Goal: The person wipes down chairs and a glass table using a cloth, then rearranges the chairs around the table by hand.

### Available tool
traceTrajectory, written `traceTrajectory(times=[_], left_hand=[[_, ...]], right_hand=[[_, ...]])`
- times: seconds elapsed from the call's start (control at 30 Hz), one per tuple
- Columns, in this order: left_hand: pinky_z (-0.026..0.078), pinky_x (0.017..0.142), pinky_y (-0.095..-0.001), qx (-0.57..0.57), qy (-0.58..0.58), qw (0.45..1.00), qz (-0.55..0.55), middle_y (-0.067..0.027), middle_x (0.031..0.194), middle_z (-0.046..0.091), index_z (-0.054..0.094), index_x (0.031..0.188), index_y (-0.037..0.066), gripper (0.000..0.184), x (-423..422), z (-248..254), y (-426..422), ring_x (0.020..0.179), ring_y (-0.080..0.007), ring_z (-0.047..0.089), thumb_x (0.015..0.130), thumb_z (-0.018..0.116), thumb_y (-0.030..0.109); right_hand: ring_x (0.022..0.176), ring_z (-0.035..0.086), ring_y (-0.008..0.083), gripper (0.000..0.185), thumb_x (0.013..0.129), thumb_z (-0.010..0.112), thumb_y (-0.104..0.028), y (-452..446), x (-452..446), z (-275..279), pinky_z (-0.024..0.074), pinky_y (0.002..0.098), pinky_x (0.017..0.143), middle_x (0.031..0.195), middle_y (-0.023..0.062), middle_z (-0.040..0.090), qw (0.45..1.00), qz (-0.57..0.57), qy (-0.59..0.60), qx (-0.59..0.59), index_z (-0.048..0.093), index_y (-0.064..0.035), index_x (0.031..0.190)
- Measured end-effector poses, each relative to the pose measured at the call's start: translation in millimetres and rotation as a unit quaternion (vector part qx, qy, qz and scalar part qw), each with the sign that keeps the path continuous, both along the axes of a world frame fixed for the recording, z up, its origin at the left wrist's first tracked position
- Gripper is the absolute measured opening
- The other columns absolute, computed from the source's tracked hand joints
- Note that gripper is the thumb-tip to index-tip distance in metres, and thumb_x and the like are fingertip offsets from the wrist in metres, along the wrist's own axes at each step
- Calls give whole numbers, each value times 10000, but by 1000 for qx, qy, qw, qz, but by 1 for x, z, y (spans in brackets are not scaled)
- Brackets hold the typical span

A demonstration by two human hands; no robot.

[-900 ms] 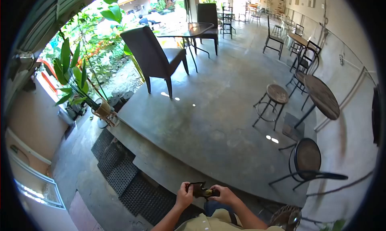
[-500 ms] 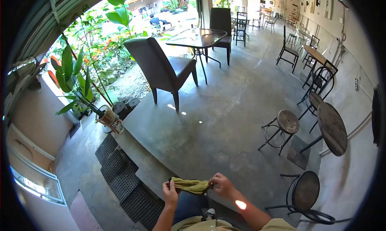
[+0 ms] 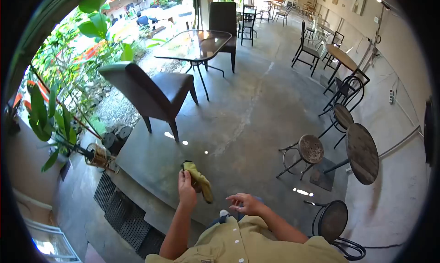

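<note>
My left hand (image 3: 187, 190) is closed on one end of a yellow-green cloth (image 3: 198, 178) with dark ends. The cloth hangs down to the right of my fingers, bunched and a little twisted. To the right and slightly lower is my right hand (image 3: 245, 203), open, its fingers apart and pointing left, holding nothing. A gap separates that hand from the cloth. Below both hands are my buttoned khaki shirt and part of a shoe.
Ahead on the left, a dark padded chair (image 3: 146, 91) stands by a glass-topped table (image 3: 197, 43). To the right are a round stool (image 3: 310, 149), a tilted round table (image 3: 362, 153) and a metal chair (image 3: 333, 219). A step edge with black mats (image 3: 133, 219) runs on the left.
My right hand has let go of the cloth and moved away from it. My left hand has lifted the cloth, which now hangs from it. The view has shifted, and I am further forward.
</note>
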State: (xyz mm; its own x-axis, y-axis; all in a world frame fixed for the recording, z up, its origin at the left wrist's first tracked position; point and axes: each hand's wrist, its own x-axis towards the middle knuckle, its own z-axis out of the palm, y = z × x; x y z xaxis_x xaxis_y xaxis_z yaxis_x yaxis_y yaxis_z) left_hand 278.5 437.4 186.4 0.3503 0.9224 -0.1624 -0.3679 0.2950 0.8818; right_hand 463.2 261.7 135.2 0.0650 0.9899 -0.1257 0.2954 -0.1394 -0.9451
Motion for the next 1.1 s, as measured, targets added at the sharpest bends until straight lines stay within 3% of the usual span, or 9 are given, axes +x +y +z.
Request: traceTrajectory(times=[0.1,0.17,0.23,0.27,0.4,0.43,0.73,0.93,1.1], left_hand=[[440,728,-244,50,-3,992,-112,-24,981,580,499,1214,53,246,27,24,48,804,-89,513,1051,470,235],[431,713,-233,63,15,987,-145,-11,961,580,508,1199,54,220,41,40,80,791,-76,502,1045,486,210],[434,685,-250,129,155,943,-264,-34,951,599,569,1178,44,210,64,69,102,766,-110,511,997,560,151],[434,685,-250,130,157,946,-253,-34,951,599,569,1178,44,210,76,71,115,766,-110,511,997,560,151],[409,602,-282,354,289,831,-319,-26,802,544,638,1095,76,178,135,75,180,643,-147,462,918,627,91],[409,602,-282,352,294,833,-310,-26,802,544,638,1095,76,178,150,75,197,643,-147,462,918,627,91],[433,798,-353,488,430,702,-291,-109,986,556,721,1031,115,229,249,100,320,902,-276,513,803,698,132],[401,871,-374,477,427,715,-279,-118,1069,548,738,990,115,213,283,72,387,996,-298,491,788,697,169],[415,874,-405,467,489,683,-275,-133,1176,478,711,1087,204,276,279,63,474,1003,-307,495,816,670,179]], right_hand=[[773,567,162,249,872,674,-118,48,29,16,475,274,726,972,59,612,997,-62,43,-25,702,-109,1120],[810,577,156,264,886,667,-144,86,51,21,473,269,766,995,57,632,988,-133,68,39,688,-89,1143],[847,587,151,285,899,660,-170,132,76,20,470,264,805,1018,55,652,970,-197,95,103,673,-69,1166],[847,587,151,285,899,660,-170,154,89,16,470,264,805,1018,55,652,972,-186,97,104,673,-69,1166],[961,593,167,330,915,640,-152,255,149,7,458,287,875,1130,66,657,960,-106,257,37,634,-55,1230],[961,593,167,330,915,640,-152,278,162,13,458,287,875,1130,66,657,960,-96,259,36,634,-55,1230],[991,595,204,307,922,615,-155,482,186,64,474,326,875,1179,85,620,986,-101,97,-89,633,-69,1217],[1011,597,229,293,927,598,-157,571,187,63,485,352,875,1213,97,595,980,-128,-29,-152,632,-78,1207],[1028,598,249,283,931,584,-159,670,176,60,495,374,875,1240,108,574,954,-175,-125,-207,632,-86,1200]])
